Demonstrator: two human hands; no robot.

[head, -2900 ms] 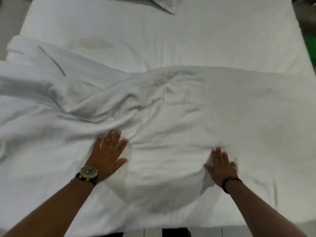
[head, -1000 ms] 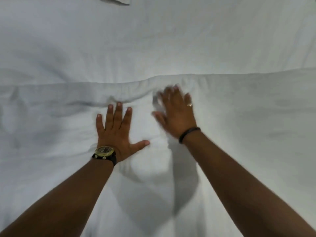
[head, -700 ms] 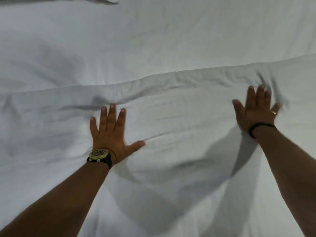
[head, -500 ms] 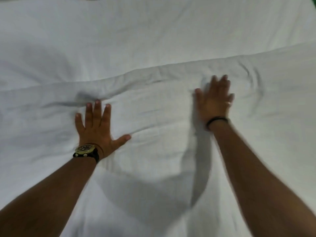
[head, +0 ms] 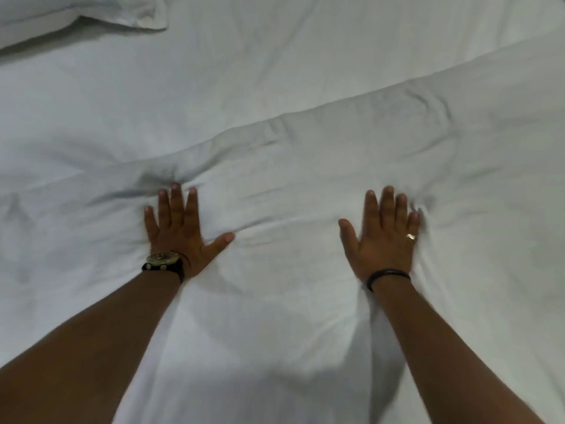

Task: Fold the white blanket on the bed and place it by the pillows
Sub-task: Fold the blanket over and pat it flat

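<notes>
across the lower two thirds of the view lies the white blanket, spread over the bed sheet. its far edge runs as a puffy ridge from the left side up toward the top right. left hand lies flat on the blanket, palm down, fingers straight and a little spread, thumb out to the side, holding nothing. fingertips sit just short of the ridge, where the cloth bunches into a small dent. watch on the left wrist. right hand also flat and palm down on the blanket, fingers straight, nothing gripped, small wrinkles by the little finger. ring on one finger, dark band round the right wrist. hands are well apart, about level. pillow corner shows at top left, well away from the blanket, with bare sheet between.
</notes>
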